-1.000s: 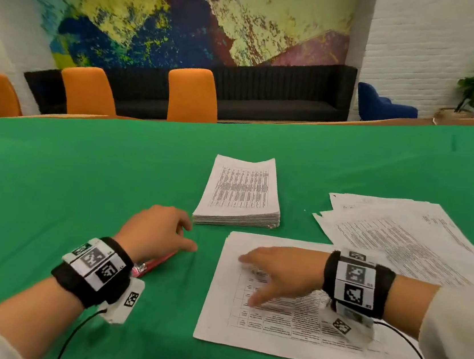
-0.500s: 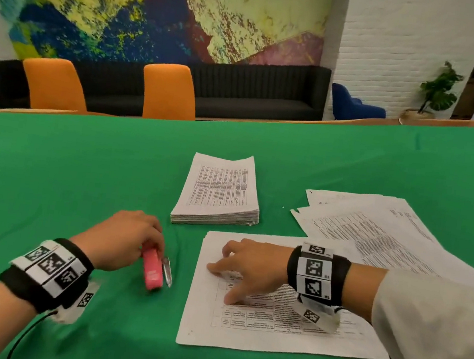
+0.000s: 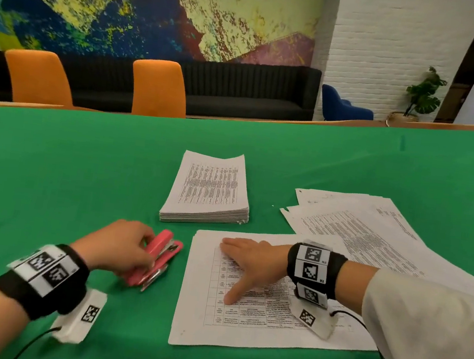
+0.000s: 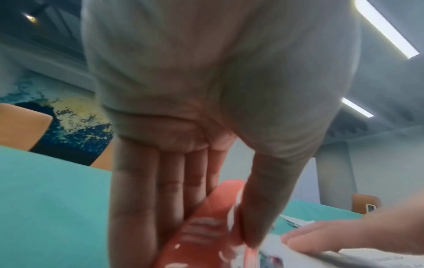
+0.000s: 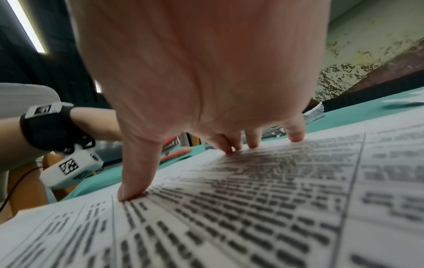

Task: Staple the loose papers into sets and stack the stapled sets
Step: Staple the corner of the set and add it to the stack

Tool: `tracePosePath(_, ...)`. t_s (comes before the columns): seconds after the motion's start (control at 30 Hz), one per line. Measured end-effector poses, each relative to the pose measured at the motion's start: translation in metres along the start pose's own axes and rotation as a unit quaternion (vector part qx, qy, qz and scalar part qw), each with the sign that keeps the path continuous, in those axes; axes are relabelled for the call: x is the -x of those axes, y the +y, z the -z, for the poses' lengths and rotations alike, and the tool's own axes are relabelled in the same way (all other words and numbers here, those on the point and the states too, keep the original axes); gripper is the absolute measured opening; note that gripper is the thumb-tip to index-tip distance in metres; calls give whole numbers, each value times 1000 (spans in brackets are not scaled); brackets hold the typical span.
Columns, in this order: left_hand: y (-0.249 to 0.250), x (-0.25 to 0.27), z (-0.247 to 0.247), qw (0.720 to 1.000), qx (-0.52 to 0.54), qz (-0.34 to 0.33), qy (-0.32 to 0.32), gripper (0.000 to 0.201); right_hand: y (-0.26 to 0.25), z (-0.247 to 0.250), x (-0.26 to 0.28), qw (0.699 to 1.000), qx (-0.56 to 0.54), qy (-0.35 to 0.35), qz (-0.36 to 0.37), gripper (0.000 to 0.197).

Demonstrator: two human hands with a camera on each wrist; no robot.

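**Stapler in left hand, right hand flat on the sheets**

I see the left hand [image 3: 120, 247] gripping the pink stapler [image 3: 157, 262], fingers on one side and thumb on the other. In the left wrist view the thumb lies along the stapler's near side and the fingers run down its far side. The stapler is tilted, its front end pointing toward the papers, just left of their upper left corner. I cannot tell whether it touches the cloth.

The right hand [image 3: 252, 266] lies spread on the set of papers [image 3: 241, 332] in front of me, fingers straight, thumb stretched out toward me. In the right wrist view the fingertips [image 5: 252, 145] and the thumb tip press on the printed top sheet. It holds nothing.

Beyond the set, a neat thick stack of papers [image 3: 209, 189] sits squarely on the green table [image 3: 66, 173]. To the right lies a looser, fanned pile of sheets [image 3: 372, 231], its near edge overlapping the set under my right wrist.

Both wrists carry black bands with square markers. Orange chairs [image 3: 157, 87] stand behind the table.
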State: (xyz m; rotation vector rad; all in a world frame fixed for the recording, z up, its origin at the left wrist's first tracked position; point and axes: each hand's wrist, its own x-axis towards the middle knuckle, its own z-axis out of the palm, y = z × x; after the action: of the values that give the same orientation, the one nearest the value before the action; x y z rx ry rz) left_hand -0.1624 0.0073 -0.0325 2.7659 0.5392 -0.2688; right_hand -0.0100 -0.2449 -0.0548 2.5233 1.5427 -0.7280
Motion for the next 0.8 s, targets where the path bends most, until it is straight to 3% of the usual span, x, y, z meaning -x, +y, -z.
tracePosePath(0.13,26,-15,14,991,-49,-99,80,23,2,-2,-6,998,-45,34,-39,125)
tracePosePath(0.3,68,-41,-2,980,-71,-170,68,27,7,0,-8,993,-69,71,-64,112)
tracePosePath(0.5,89,-60,-10,975,-115,-182,60,37,8,0,1,995,-30,56,-76,122)
tracePosePath(0.67,97,-63,-11,973,-135,-178,57,35,11,6,7,986,-47,82,-138,110)
tracePosePath(0.8,99,-64,-12,972,-140,-180,59,31,16,6,11,983,-84,73,-149,134)
